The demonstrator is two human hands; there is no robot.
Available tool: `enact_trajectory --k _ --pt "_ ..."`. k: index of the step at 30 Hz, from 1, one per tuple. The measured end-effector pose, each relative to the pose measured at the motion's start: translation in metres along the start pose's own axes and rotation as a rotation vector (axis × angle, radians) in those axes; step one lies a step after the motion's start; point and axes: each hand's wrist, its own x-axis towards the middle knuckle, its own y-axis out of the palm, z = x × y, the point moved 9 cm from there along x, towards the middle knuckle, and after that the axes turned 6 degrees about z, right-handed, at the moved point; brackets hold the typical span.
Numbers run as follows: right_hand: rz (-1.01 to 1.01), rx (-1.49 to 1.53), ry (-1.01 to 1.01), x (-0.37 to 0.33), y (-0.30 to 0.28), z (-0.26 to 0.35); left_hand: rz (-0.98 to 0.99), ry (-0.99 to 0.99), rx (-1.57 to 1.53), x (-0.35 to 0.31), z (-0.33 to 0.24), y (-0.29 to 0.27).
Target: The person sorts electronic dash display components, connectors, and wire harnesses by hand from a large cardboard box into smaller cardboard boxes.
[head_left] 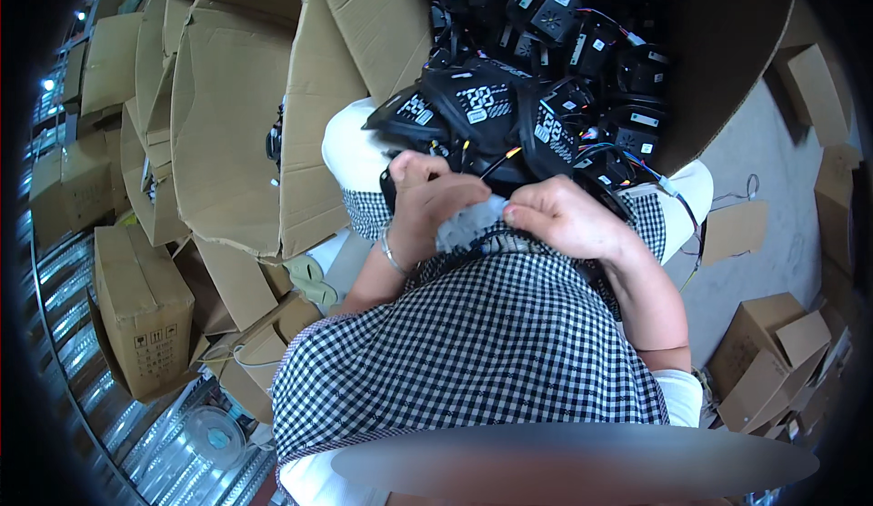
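1. The translucent plastic bag point(468, 226) sits between the hands, on the near side of the black display units point(482, 101), before the checked apron point(491, 342).
2. The right hand point(568, 220) pinches its right edge, thumb and finger together; the left hand point(432, 201) curls at its left, grip unclear.
3. It looks light, soft, probably slippery; its rim seems the best hold.

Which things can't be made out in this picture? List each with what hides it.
All in the head view:
Translucent piece: full outline, covered partly by the left hand and right hand.
Bottom of the heap of black devices: hidden by devices on top.
Carton: far end, lost in shadow and cut off by the upper edge.
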Motion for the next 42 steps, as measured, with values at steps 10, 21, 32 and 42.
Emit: enact_trajectory --k 10,21,32,42 --pt "0.000 -0.274 0.108 -0.003 0.015 -0.008 0.051 -0.053 -0.049 -0.004 0.003 -0.005" --pt "-1.118 1.056 -0.159 0.012 -0.208 -0.112 -1.005 -0.176 -1.235 -0.036 0.106 -0.168" --pt "-1.271 1.173 -0.265 0.058 -0.257 -0.151 -1.118 -0.631 -0.106 -0.221 0.289 -0.228" --pt "-1.050 0.088 -0.354 0.057 -0.225 -0.066 -0.271 -1.080 -0.030 -0.208 0.303 -0.122"
